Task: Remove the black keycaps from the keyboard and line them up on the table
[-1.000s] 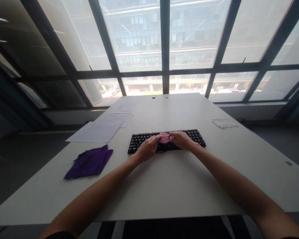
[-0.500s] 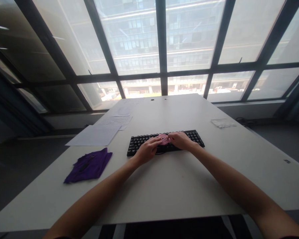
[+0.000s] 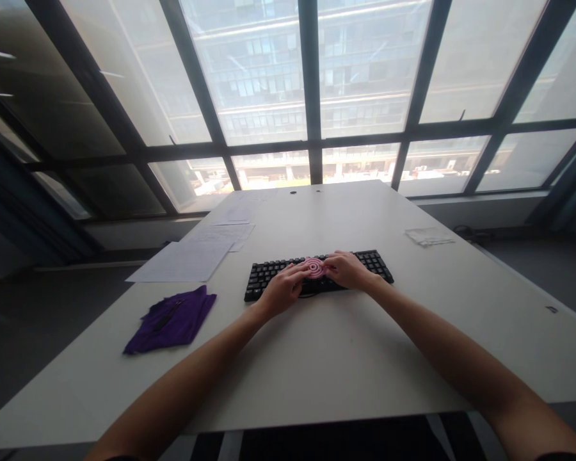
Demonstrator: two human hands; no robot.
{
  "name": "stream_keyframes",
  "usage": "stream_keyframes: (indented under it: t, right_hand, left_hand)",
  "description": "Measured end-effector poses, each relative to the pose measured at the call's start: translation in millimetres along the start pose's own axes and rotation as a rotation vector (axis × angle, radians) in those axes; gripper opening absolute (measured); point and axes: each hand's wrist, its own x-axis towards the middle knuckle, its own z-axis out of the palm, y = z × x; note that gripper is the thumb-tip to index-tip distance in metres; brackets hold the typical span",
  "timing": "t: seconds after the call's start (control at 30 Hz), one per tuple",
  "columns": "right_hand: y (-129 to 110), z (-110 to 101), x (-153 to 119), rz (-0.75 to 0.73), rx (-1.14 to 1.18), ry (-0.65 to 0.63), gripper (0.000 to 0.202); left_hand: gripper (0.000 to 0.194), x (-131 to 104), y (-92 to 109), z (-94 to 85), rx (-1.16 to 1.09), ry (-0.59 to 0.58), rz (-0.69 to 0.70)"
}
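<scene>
1. Your grip is closed from both sides: the fingers of your left hand (image 3: 281, 288) hold the left side of the pink ringed disc (image 3: 313, 267), and the bent fingers of your right hand (image 3: 347, 269) hold its right side. You have the disc over the middle of the keyboard (image 3: 259, 280); you cannot tell whether they touch.
2. Dark-framed windows (image 3: 264, 83) rise beyond the keyboard, past the far end of your desk.
3. Your white desk (image 3: 326, 358) spreads all around the keyboard, which lies flat on it.
4. Overlapping paper sheets (image 3: 182, 261) lie left of the keyboard and stretch beyond it.
5. Folded purple cloth (image 3: 182, 323) sits to the keyboard's left, slightly nearer you.
6. Crumpled, whitish thin material (image 3: 429, 237) lies right of the keyboard, a little beyond it.
7. One slim dark item (image 3: 168, 315) rests on the cloth, left of the keyboard.
</scene>
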Motion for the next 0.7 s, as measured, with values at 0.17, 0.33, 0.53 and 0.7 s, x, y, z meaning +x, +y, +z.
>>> stream_keyframes:
  t: [0.17,0.33,0.53,0.7]
  right_hand:
    - [-5,3,-2,0.008,-0.046,0.015,0.021]
    - [-4,5,-4,-0.022,-0.016,0.025,0.020]
    - [9,9,-8,-0.002,0.111,0.063,0.021]
    - [17,14,-9,-0.057,0.140,0.052,0.022]
  left_hand:
    - [0.054,0,-1,1.1,0.026,-0.005,-0.009]
    - [0.055,-2,0,1.9,0.038,0.007,0.017]
    - [0.054,-1,11,2.5,0.068,0.063,0.085]
    - [0.050,-2,11,4.6,0.069,0.048,0.131]
